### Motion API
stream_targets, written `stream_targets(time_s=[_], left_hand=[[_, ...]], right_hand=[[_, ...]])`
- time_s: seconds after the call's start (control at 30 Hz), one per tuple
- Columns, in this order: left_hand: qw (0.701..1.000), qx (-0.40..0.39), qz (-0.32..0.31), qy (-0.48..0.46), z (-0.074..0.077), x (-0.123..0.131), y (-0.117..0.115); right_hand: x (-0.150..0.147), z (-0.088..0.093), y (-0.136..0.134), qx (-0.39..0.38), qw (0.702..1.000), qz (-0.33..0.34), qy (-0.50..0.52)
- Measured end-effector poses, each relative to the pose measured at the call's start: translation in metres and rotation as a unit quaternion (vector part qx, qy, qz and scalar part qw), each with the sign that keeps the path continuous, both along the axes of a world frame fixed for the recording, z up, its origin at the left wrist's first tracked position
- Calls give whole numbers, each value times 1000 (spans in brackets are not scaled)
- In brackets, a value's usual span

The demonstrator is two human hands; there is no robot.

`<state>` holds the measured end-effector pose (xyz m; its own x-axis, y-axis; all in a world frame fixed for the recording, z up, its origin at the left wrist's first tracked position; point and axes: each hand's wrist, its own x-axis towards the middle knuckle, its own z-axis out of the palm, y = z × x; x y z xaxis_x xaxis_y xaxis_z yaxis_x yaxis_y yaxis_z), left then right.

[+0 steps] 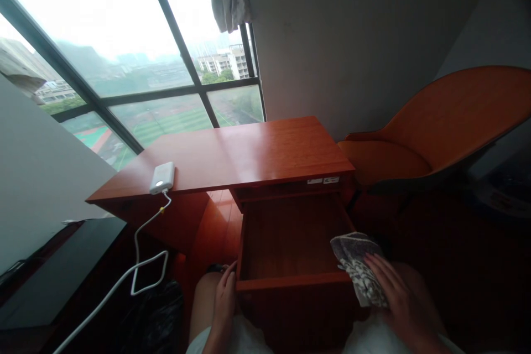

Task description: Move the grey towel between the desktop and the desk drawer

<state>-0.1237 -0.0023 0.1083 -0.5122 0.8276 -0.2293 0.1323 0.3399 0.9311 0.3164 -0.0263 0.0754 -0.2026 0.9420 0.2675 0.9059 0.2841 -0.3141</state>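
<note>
The left hand (224,297), fingers loosely extended, touched the left front corner of the drawer (290,283); the right hand (392,287), partly curled, held a cloth (357,257) at the drawer's right.

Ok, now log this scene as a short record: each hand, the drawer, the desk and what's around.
Left hand: at the left side of the reddish-brown wooden drawer, near its front
Right hand: on a grey-and-white patterned cloth by the drawer's right front corner; grip partly hidden
Drawer: pulled out
Reddish-brown wooden desk: white rounded-rectangular device on top, white cable attached
Right of desk: orange chair with a curved back
Beyond desk: dark-framed glass window
</note>
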Motion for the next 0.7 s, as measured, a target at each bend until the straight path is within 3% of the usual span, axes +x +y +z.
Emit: stream_targets(time_s=[0.23,0.43,0.57,0.7], left_hand=[[1000,-9,-4,-14,-5,-7,-3],[1000,-9,-23,-11,-4,-12,-8],[1000,-9,-22,-10,0,-11,-9],[1000,-7,-18,-7,3,-7,-8]], right_hand=[[6,3,-8,-62,983,-63,158],[9,20,10,-65,985,-123,104],[2,23,12,-61,990,-83,92],[-24,24,4,-59,997,-29,43]])
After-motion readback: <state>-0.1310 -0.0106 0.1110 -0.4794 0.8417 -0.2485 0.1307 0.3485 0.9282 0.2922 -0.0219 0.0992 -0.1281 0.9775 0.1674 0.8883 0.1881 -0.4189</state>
